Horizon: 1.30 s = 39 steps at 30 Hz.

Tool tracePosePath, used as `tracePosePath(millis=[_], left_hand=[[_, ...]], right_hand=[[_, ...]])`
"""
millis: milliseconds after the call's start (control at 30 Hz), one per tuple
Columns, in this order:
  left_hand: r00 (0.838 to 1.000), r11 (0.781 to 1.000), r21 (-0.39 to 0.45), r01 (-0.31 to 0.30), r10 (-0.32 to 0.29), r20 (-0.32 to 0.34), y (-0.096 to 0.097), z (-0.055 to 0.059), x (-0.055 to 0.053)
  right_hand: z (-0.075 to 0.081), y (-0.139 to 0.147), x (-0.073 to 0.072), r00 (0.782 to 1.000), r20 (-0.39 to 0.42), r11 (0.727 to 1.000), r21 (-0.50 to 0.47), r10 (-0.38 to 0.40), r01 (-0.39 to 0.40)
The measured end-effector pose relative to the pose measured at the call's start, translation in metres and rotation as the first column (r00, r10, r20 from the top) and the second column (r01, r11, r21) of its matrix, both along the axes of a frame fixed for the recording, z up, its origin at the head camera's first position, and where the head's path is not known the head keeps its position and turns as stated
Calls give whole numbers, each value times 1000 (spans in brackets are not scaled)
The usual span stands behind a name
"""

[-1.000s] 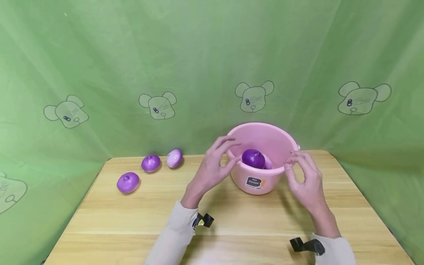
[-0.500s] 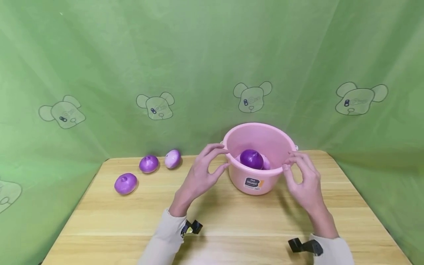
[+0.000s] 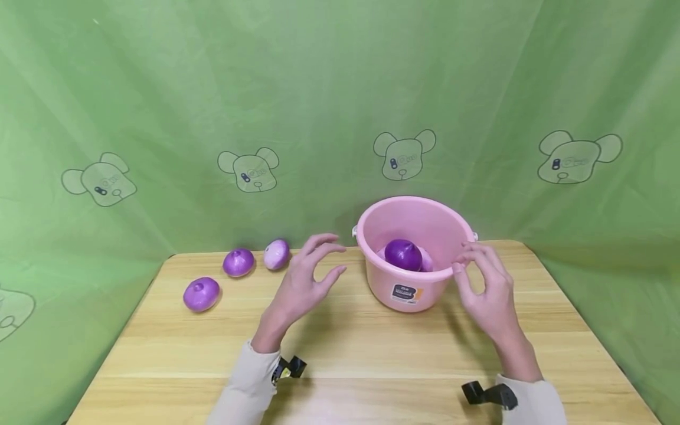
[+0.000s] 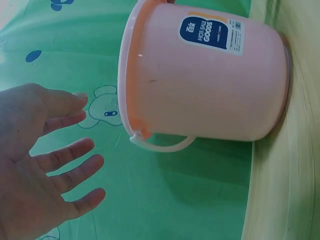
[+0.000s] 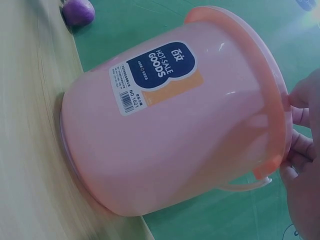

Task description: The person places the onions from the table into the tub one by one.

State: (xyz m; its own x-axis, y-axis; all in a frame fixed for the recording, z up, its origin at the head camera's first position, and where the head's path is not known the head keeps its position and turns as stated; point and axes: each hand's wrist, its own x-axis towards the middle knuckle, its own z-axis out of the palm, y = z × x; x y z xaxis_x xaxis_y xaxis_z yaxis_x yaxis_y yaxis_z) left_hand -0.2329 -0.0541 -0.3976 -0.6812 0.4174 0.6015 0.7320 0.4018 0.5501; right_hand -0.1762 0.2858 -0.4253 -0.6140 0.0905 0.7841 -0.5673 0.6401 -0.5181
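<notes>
A pink bucket (image 3: 374,277) stands upright at the back right of the table. Inside it a dark purple onion (image 3: 402,255) lies on top of paler onions, mostly hidden. My right hand (image 3: 491,289) holds the bucket's right rim between thumb and fingers, also visible at the rim in the right wrist view. To the bucket's left, my left hand (image 3: 300,289) hangs over the table with nothing in it, fingers spread and gently bent. In the left wrist view a gap separates the left hand (image 4: 55,160) from the bucket (image 4: 200,90).
Three purple onions rest on the wooden table (image 3: 372,360) at the back left: one in front (image 3: 202,294), one behind it (image 3: 238,262) and a paler-sided onion (image 3: 277,254) near the left hand. A green curtain (image 3: 319,88) rises right behind the table.
My left hand has let go of the bucket's left rim and moved left, away from it. My right hand stays at the right rim. The bucket stays in place.
</notes>
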Motion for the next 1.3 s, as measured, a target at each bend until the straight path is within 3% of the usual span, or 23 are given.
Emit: tracePosePath(millis=[500, 867, 1300], left_hand=[[996, 996, -20, -82, 82, -18, -18, 0, -4], [987, 987, -19, -158, 158, -7, -39, -5, -8], [979, 978, 51, -203, 203, 13, -63, -6, -21]], right_hand=[[-3, 1, 1, 1000, -27, 1000, -23, -5, 4], [-2, 1, 2, 1000, 25, 1000, 3, -1, 1], [-1, 1, 0, 999, 44, 1000, 12, -3, 3]])
